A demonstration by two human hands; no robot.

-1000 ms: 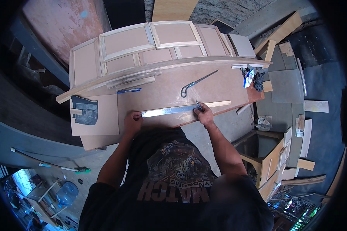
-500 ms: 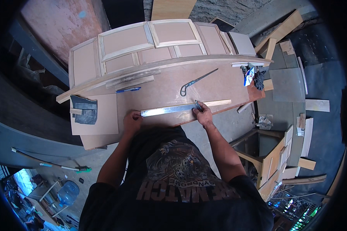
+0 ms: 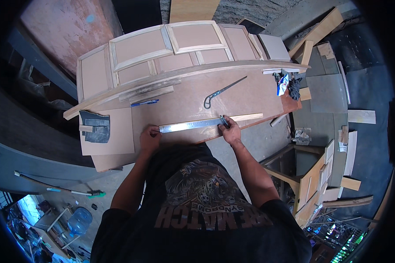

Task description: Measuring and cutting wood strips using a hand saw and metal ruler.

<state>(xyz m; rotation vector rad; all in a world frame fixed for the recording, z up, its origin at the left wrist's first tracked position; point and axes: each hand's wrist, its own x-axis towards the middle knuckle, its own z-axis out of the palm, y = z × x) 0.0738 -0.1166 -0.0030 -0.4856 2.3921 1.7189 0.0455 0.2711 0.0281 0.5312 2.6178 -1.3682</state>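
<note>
A shiny steel ruler [image 3: 188, 125] lies across a thin pale wood strip [image 3: 249, 117] near the front edge of the workbench. My left hand [image 3: 150, 139] is closed, pinching the ruler's left end. At the other end my right hand [image 3: 231, 133] is closed around a slim dark piece [image 3: 224, 121] set crosswise to the ruler; whether it is joined to the ruler I cannot tell. Beyond the ruler rests a small handsaw [image 3: 220, 93] with an open grip. A blue pen [image 3: 145, 103] lies further left.
Framed wooden panels [image 3: 140, 46] stand along the back behind a long wood strip [image 3: 197, 68]. Dark sandpaper [image 3: 98, 129] lies on a board at left. A crumpled packet and dark cloth [image 3: 295, 87] sit at right. A wooden frame [image 3: 309, 188] stands at lower right.
The view has shifted very slightly. Both hands keep their places at the ruler's ends.
</note>
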